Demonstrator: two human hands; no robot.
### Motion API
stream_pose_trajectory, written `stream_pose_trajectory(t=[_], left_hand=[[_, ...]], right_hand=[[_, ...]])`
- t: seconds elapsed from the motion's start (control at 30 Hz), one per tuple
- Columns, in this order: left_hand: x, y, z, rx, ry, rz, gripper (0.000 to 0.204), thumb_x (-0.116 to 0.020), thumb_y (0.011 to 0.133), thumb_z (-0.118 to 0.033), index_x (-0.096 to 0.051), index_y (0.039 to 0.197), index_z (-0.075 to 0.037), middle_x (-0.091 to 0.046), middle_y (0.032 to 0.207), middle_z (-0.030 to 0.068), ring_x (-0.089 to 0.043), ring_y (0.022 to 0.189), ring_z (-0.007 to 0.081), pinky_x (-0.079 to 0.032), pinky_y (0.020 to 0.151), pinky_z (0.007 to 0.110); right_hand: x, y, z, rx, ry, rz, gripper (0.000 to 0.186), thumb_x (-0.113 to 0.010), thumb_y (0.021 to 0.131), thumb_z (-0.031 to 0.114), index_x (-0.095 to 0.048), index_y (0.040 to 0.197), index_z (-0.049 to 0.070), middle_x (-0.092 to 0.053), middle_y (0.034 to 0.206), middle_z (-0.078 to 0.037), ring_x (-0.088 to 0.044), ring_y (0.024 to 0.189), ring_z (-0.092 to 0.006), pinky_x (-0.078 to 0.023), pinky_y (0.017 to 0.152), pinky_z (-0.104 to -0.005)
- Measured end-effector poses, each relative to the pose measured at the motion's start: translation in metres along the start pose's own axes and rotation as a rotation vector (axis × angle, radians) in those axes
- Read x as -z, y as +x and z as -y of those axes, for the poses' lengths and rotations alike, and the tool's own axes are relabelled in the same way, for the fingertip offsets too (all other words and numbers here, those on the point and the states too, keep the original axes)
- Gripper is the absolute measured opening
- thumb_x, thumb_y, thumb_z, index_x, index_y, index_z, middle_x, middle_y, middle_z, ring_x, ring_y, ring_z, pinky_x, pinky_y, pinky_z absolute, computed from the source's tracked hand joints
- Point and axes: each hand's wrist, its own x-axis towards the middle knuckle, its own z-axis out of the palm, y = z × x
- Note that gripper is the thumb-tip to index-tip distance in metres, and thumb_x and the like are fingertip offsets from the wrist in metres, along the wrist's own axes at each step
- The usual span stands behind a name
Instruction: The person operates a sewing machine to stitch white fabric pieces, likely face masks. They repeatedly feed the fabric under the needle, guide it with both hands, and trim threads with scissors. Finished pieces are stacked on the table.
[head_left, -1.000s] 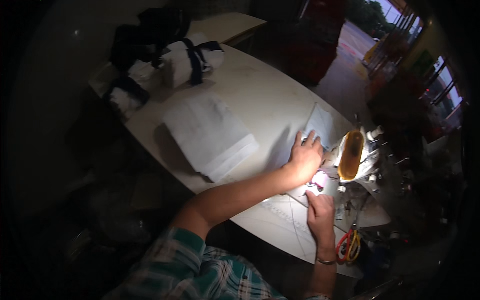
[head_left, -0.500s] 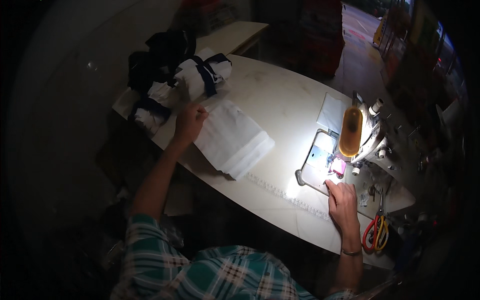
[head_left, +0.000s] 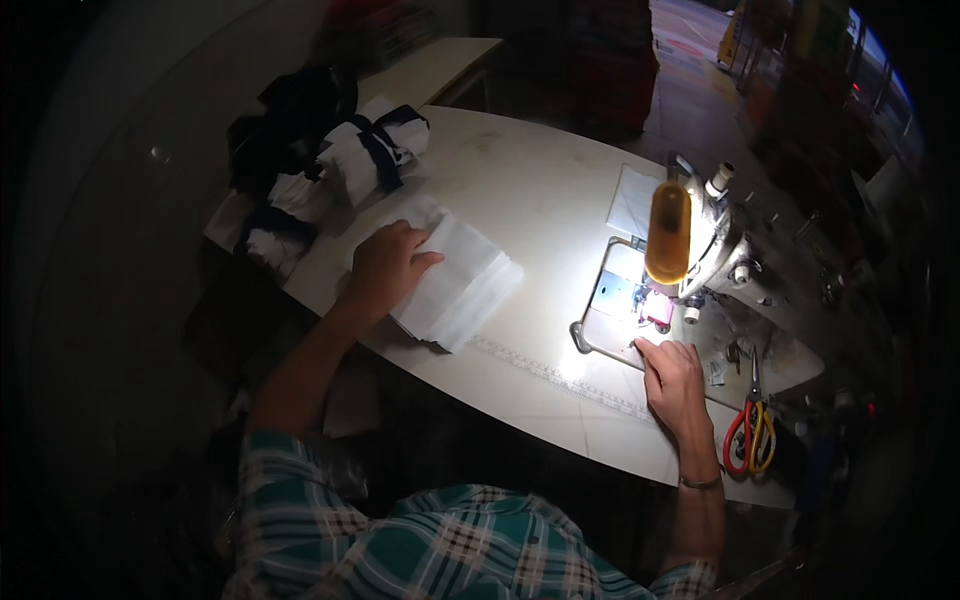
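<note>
The white cloth stack [head_left: 468,278] lies on the worktop [head_left: 545,190] just to the right of the left hand [head_left: 390,264], which overlaps its near-left side; its long axis slants from far left to near right. The left hand's thumb stands apart from the bent fingers, though I can't tell whether they pinch a layer. The right hand [head_left: 676,382] is well apart from the cloth, fingertips at the sewing machine's plate [head_left: 608,328]; I can't see whether it grips anything.
</note>
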Motion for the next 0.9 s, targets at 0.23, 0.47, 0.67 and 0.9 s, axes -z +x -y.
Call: stream_pose_trajectory(t=[0.23, 0.47, 0.67, 0.9], left_hand=[[0.031, -0.014, -0.094, -0.002, -0.655, 0.122, 0.009, -0.075, 0.095, -0.01, -0.072, 0.098, -0.002, -0.065, 0.08, 0.0056, -0.063, 0.073, 0.0153, -0.053, 0.07, 0.031], [-0.012, -0.025, -0.142, 0.319, -1.257, 0.439, 0.019, -0.064, 0.102, -0.005, -0.052, 0.116, -0.003, -0.064, 0.09, 0.0039, -0.06, 0.082, 0.006, -0.05, 0.076, 0.023], [-0.061, -0.018, -0.159, -0.301, -0.581, 0.082, 0.014, -0.072, 0.091, -0.003, -0.071, 0.105, -0.002, -0.065, 0.105, 0.013, -0.066, 0.094, 0.0302, -0.053, 0.079, 0.036], [-0.102, 0.018, -0.177, -0.322, -0.581, 0.188, 0.027, -0.079, 0.089, -0.01, -0.071, 0.113, -0.002, -0.064, 0.102, 0.0112, -0.065, 0.088, 0.0282, -0.053, 0.078, 0.038]], right_hand=[[0.0, -0.002, -0.002, -0.027, -0.012, 0.019, 0.028, -0.065, 0.09, 0.002, -0.074, 0.116, 0.005, -0.063, 0.087, -0.011, -0.061, 0.086, -0.0309, -0.047, 0.083, -0.0408], [-0.002, -0.002, -0.005, 0.002, 0.041, -0.032, 0.021, -0.066, 0.094, 0.003, -0.074, 0.114, 0.004, -0.064, 0.084, -0.012, -0.062, 0.082, -0.0303, -0.048, 0.081, -0.0399], [-0.006, -0.007, -0.014, -0.027, -0.004, -0.114, 0.017, -0.067, 0.091, 0.003, -0.074, 0.106, 0.004, -0.065, 0.08, -0.012, -0.064, 0.078, -0.0308, -0.049, 0.078, -0.0406], [-0.004, -0.005, -0.003, 0.087, 0.021, -0.02, 0.026, -0.071, 0.088, 0.004, -0.08, 0.11, 0.014, -0.065, 0.086, -0.005, -0.063, 0.082, -0.0239, -0.048, 0.081, -0.0357]])
